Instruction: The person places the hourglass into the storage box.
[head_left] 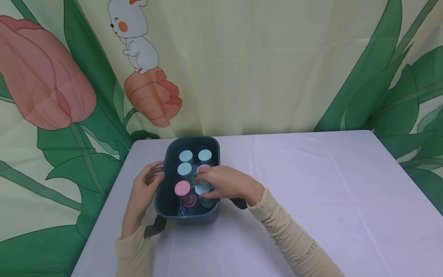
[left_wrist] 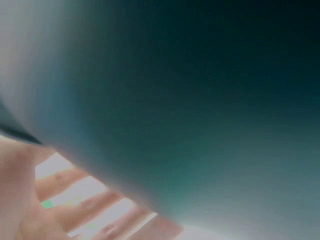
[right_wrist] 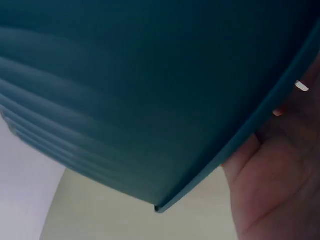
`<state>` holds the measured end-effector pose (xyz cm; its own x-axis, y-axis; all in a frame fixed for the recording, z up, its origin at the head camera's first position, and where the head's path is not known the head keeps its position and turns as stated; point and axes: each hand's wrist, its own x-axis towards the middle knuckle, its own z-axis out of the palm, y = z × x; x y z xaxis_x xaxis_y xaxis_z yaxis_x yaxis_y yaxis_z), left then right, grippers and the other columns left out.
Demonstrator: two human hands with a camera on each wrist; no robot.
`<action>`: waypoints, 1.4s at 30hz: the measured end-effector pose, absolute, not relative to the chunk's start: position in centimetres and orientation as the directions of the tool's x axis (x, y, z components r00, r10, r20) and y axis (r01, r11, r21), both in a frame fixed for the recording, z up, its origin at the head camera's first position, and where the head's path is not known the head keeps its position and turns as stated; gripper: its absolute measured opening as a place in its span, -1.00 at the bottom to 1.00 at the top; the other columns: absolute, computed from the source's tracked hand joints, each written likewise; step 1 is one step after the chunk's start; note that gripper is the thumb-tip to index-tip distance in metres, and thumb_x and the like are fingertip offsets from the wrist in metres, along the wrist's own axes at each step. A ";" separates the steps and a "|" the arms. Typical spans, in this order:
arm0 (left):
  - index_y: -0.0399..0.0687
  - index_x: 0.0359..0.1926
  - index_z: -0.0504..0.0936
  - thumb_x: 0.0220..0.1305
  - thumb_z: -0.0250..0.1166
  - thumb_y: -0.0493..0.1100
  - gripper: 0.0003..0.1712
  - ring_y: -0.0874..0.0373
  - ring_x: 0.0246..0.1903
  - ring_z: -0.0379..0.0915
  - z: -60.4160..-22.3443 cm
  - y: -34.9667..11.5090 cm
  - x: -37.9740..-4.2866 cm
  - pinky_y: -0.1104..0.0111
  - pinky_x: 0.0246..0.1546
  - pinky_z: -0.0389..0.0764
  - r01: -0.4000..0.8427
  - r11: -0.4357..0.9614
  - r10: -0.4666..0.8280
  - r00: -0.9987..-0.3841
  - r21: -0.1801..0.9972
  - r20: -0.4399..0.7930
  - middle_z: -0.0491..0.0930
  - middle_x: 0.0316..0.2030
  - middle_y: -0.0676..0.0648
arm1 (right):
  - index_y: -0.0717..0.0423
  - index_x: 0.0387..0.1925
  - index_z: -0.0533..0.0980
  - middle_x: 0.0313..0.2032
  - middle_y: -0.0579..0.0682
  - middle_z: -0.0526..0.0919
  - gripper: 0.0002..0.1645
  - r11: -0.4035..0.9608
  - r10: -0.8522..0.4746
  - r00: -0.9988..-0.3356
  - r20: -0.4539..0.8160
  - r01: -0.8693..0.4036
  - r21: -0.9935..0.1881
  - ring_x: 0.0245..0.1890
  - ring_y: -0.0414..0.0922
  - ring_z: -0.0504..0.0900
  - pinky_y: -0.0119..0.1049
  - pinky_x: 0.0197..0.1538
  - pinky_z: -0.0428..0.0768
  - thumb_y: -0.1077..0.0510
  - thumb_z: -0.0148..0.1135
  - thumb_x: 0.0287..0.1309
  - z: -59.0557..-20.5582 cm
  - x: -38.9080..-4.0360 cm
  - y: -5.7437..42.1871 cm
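A dark blue rounded bin (head_left: 204,220) holds several small cylinders with flat round tops. My right hand (head_left: 230,184) reaches over its right rim and pinches a light blue-topped cylinder (head_left: 203,187) between thumb and fingers. To its left stands a pink cylinder (head_left: 182,189). Behind are more light blue-topped cylinders (head_left: 186,157), and a purple-topped one (head_left: 203,167) is partly hidden by my fingers. My left hand (head_left: 145,188) touches the bin's left side; in the left wrist view its fingers (left_wrist: 85,207) lie spread along the outer wall. The right wrist view shows the ribbed outer wall (right_wrist: 100,115), hiding my right fingertips.
The bin stands on a table with a white cloth (head_left: 297,184), near its far left part. A printed curtain (head_left: 263,69) hangs behind the table edge. Dark straps (head_left: 155,227) show at both wrists, beside the beige sleeves (head_left: 294,238).
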<state>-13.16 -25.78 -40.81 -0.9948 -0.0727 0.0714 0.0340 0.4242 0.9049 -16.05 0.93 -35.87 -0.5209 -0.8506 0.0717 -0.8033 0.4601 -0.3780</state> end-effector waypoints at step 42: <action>-0.02 0.39 0.36 0.45 0.16 0.07 -0.41 -0.15 0.29 0.36 -39.9 -25.4 -12.6 -0.10 0.30 0.37 -0.013 0.444 -0.085 -0.996 0.896 0.027 0.41 0.32 -0.22 | 0.08 0.06 0.62 0.02 -0.05 0.63 -0.64 0.435 -0.841 -0.501 0.203 -0.850 -0.296 0.02 -0.18 0.59 -0.41 0.09 0.59 0.12 0.35 0.24 -34.9 -15.6 3.0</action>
<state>-12.55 -25.42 -39.85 -0.9960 -0.0854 0.0274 -0.0134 0.4441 0.8959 -15.61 3.00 -34.87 -0.5012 -0.8412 0.2030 -0.8503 0.4352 -0.2959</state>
